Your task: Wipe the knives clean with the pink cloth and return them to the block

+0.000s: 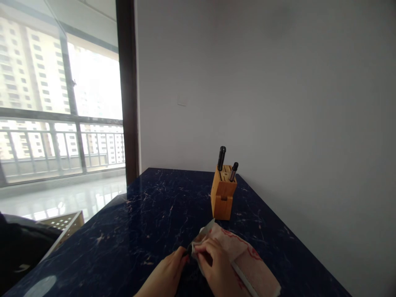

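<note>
My left hand (169, 269) is closed round the black handle of a kitchen knife (206, 229), whose blade points up and away to the right. My right hand (213, 260) pinches a pink and white cloth (255, 266) against the blade near the handle. The cloth wraps part of the blade, so only its tip end and a strip of metal show. Most of the cloth hangs or lies to the right of my right hand. Just beyond the knife tip stands a wooden knife block (223, 200), with two black-handled tools in its slots.
A dark blue marble-patterned table (154, 218) stretches ahead, with a grey wall (278, 103) along its far and right sides. At the left are a perforated beige basket (69, 227), a dark item (24, 247) and tall windows. A pale round patch (40, 286) shows at the lower left.
</note>
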`<state>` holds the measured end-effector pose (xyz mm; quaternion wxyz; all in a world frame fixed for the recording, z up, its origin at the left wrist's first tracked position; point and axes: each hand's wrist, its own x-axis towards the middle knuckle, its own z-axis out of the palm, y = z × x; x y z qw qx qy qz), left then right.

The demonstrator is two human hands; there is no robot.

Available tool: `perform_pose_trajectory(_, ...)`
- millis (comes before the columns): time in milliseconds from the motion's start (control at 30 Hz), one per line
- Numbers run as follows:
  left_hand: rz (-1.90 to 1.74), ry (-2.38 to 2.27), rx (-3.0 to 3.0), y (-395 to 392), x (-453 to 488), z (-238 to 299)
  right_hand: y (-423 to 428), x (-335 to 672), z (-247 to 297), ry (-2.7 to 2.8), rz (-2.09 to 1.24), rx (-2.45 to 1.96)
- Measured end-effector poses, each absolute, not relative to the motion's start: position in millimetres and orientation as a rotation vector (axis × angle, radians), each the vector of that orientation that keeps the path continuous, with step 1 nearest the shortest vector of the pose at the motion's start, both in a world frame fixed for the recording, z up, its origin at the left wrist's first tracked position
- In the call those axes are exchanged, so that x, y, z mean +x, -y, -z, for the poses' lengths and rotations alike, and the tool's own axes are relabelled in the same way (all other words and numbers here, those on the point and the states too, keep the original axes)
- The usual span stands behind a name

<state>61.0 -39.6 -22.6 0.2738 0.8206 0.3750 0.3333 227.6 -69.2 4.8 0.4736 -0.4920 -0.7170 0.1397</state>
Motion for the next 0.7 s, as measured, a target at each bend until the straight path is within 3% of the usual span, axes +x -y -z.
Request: perform_pose_trajectory(700, -0.898, -1.024, 2.317, 37.3, 58.9, 28.0, 67.5, 226.9, -4.4, 1.650, -0.499, -1.124)
